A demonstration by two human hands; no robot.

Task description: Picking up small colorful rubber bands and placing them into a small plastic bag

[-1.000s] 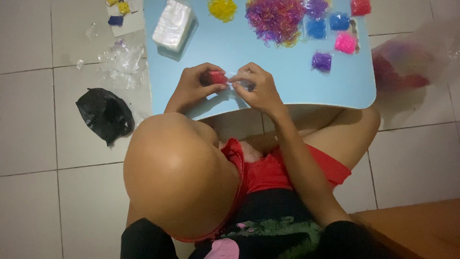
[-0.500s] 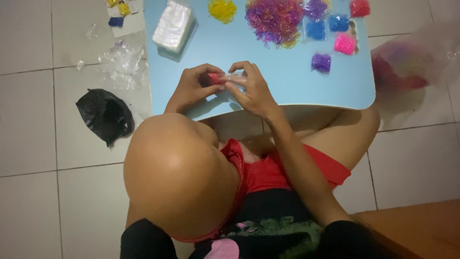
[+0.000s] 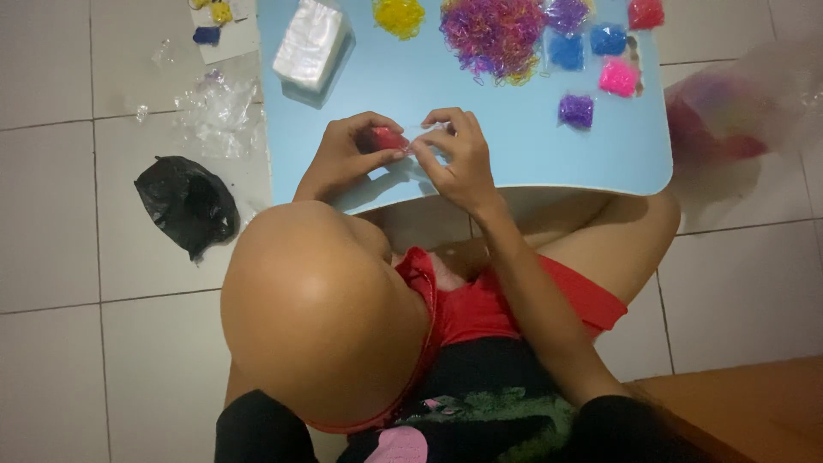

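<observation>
Currently both sets of fingers are closed on one small clear packet of red bands (image 3: 390,138), held just above the near edge of the light blue worktop (image 3: 480,154). Left hand (image 3: 343,159) pinches the red, filled end between thumb and fingertips. Right hand (image 3: 459,159) pinches the clear, empty end of the same packet, fingers curled over it. Hands are nearly touching, packet spans the gap between them.

Outward on the worktop:
- purple packet (image 3: 575,111) to the right of the right hand, apart from it
- pink packet (image 3: 617,77) beyond that, two blue packets (image 3: 587,45) further back, red packet (image 3: 645,13) at the far right corner
- loose heap of mixed purple, pink and orange bands (image 3: 493,34) at the far middle
- yellow clump (image 3: 399,17) to the left of the heap
- stack of clear white bags (image 3: 310,43) at the far left, partly over the edge

Floor, white tiles:
- crumpled clear plastic (image 3: 219,107) left of the worktop
- black bag (image 3: 187,204) nearer, left of the person's knee
- small yellow and blue bits on a white sheet (image 3: 214,21) at the top left
- large clear bag with red and coloured contents (image 3: 729,107) on the right, blurred, contents not resolvable

Person sits with the worktop over the knees, red shorts, dark top.
</observation>
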